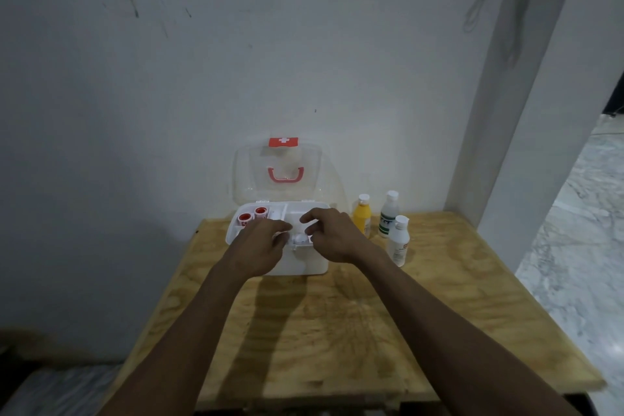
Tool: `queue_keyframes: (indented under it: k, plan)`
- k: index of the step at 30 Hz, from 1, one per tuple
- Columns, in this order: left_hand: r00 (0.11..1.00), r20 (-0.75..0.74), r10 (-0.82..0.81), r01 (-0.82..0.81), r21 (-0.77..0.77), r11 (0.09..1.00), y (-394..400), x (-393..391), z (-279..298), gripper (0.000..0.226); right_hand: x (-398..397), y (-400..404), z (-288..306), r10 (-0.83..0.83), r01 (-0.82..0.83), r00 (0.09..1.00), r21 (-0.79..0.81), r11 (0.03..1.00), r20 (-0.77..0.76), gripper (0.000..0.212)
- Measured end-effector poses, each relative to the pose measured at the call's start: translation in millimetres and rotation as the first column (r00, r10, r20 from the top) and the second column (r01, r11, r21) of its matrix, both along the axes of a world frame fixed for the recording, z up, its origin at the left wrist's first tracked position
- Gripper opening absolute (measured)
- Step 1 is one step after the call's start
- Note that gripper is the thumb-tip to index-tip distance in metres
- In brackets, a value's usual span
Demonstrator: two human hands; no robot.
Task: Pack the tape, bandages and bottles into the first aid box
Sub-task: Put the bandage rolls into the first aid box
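head view: a person's left hand (261,245) and right hand (332,236) hover over the front of the open first aid box (304,263) on a plywood table (337,331), fingers loosely curled; whether they pinch the small white item (300,240) between them cannot be told. two red-capped tape rolls (252,215) already sit in the tray's left compartment. three bottles, the yellow bottle (362,214) and two white bottles (391,223), stand upright just right of the box, nearer the right hand, long axes vertical. the clear lid (277,176) leans back against the wall, leaving the tray free from above; the table's right edge lies well beyond the bottles.
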State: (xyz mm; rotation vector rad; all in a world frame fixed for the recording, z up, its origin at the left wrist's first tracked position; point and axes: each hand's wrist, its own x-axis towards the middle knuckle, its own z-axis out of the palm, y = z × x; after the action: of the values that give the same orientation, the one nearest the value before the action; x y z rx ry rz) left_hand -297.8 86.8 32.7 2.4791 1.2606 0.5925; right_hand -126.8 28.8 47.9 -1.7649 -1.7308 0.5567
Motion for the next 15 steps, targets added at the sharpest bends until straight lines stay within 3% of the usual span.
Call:
queue_keyframes:
  k: [15]
  plan:
    - [0.997,0.067,0.03,-0.029,-0.019,0.999,-8.2,3.9,7.1,0.036,7.5,-4.1,1.5,-0.014,0.013,1.0,0.072,0.997,0.013,0.038]
